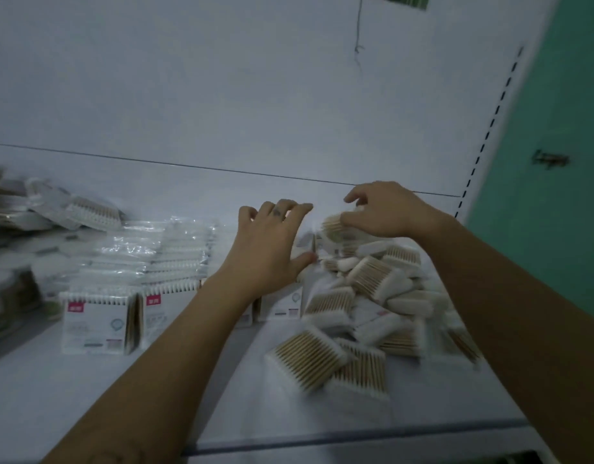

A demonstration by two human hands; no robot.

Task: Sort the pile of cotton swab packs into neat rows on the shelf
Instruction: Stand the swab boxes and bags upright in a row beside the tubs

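While your forearms are reaching across the white shelf (88, 380), the pile of cotton swab packs (365, 316) is lying front right and the upright rows (98, 316) are standing front left. Farther back, your left hand (265, 249) is hovering, fingers spread and relaxed, holding nothing. Your right hand (386, 212) is curling its fingers round the top pack (334, 226) on the pile.

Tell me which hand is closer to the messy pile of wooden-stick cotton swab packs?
Right. The right hand grips the top pack of the messy swab pile; the left hand hovers beside its left edge.
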